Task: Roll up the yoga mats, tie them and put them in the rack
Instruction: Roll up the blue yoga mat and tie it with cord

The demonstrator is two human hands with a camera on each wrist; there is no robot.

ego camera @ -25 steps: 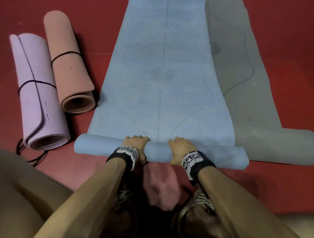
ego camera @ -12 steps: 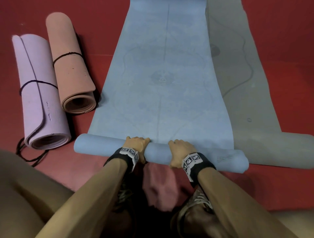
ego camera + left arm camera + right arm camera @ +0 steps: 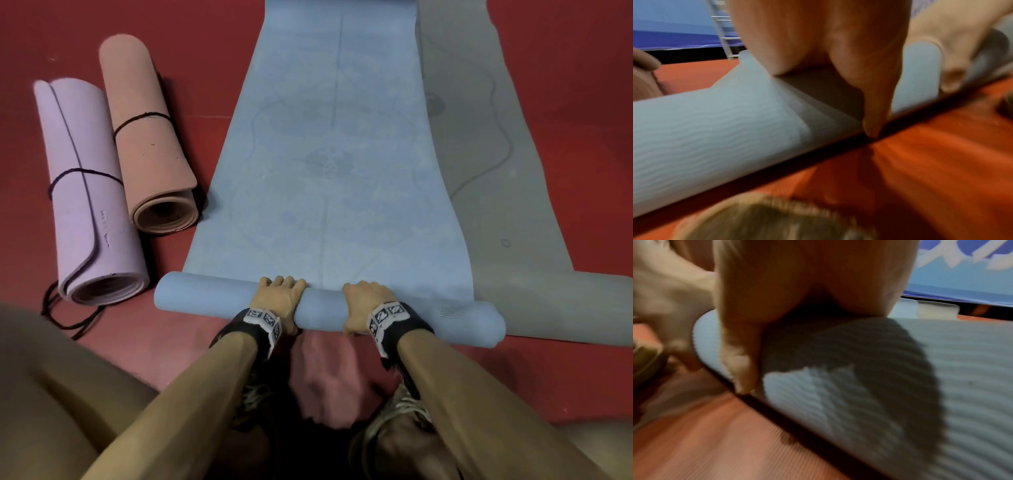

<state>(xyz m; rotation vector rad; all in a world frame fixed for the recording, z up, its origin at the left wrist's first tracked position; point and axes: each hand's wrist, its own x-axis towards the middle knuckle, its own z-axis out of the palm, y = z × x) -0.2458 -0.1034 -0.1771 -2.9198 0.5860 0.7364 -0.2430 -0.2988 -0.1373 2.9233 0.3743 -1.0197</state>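
Judging by how the blue mat [image 3: 329, 192] was only barely rolled at its near end on the red floor [image 3: 582, 85], gripped by the left hand [image 3: 279, 301] and right hand [image 3: 368, 305] curled over the roll, uneven pushing could've easily telescoped it toward the grey mat [image 3: 496, 192].

head: overhead, down | wrists: close, floor-low | shared: blue mat [image 3: 329, 171]

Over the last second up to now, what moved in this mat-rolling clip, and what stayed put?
Barely anything: both hands, left hand and right hand, keep gripping the blue mat roll, which has edged slightly forward. The tied lilac mat, tied pink mat and grey mat stayed put.
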